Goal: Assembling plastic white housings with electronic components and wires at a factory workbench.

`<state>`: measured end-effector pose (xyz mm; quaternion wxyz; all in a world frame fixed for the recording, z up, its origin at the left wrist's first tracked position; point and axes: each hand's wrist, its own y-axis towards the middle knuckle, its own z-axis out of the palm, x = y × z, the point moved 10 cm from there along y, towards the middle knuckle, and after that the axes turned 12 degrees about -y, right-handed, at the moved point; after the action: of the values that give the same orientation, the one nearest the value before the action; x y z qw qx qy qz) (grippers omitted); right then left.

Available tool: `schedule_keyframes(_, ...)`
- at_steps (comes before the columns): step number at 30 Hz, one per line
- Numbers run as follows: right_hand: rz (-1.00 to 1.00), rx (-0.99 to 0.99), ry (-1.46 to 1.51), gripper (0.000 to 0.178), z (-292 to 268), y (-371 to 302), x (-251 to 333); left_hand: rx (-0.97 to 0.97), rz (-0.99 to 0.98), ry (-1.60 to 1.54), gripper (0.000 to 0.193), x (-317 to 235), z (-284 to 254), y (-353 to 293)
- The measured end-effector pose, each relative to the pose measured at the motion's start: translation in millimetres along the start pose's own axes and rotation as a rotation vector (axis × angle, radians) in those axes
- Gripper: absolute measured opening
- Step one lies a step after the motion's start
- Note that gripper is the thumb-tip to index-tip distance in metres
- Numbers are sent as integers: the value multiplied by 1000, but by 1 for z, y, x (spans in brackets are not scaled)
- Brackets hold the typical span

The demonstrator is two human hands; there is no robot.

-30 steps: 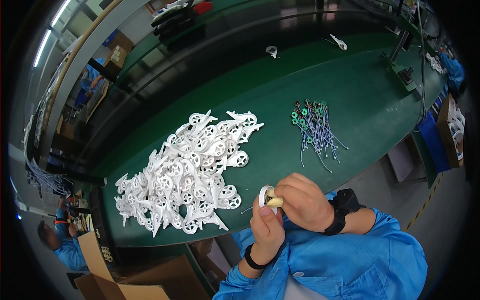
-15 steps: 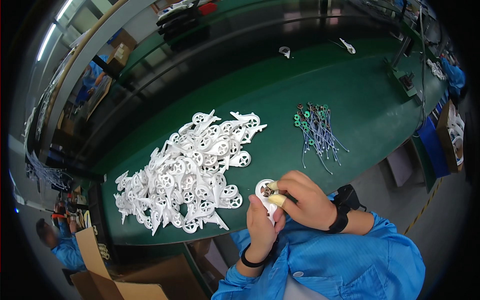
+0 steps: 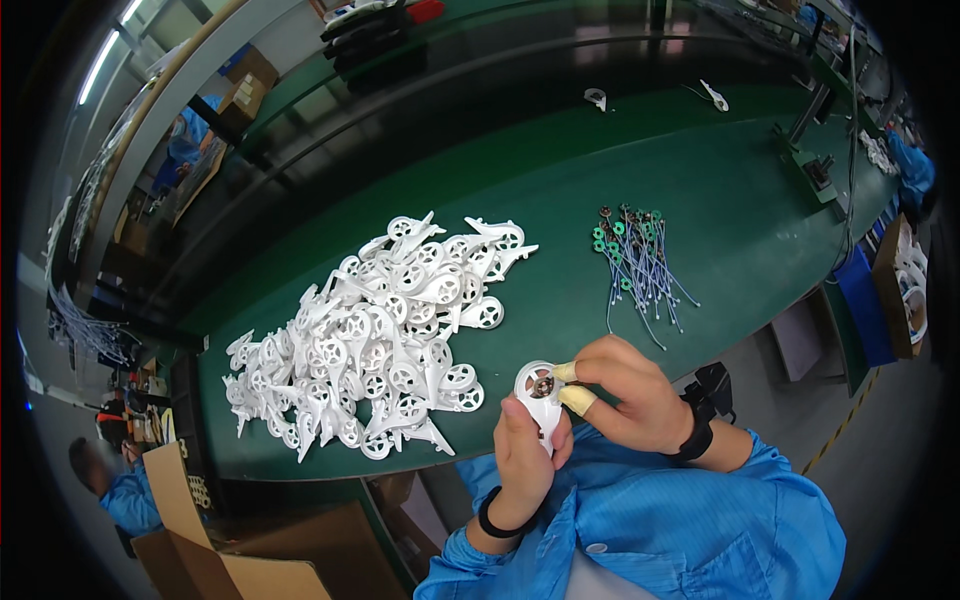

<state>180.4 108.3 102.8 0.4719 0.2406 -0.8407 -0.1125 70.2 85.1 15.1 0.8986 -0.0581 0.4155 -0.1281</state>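
Evidently for steadiness, the left hand (image 3: 522,460) grips the tapered end of a round-headed white plastic housing (image 3: 544,412) near the green table (image 3: 550,300) edge, its dark metallic insert (image 3: 542,387) exposed beside the right hand (image 3: 632,395), whose yellow-covered fingertips (image 3: 577,400) stand parted.

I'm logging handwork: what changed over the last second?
The white plastic round-headed piece turned to face the camera; the right hand drew rightward off the small dark part inside. The left hand kept hold; the white plastic heap and blue wire bundle stayed.
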Motion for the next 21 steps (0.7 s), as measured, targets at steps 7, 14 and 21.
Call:
schedule_keyframes(7,-100,54,-129,24,8,6,10,8,66,70,53,-3,-2,-1)
schedule_keyframes(14,-120,59,-248,19,13,9,9,-29,70,148,49,2,-6,1)
schedule_keyframes(21,-62,2,-179,20,31,3,0,-139,302,334,54,-3,-13,-2)
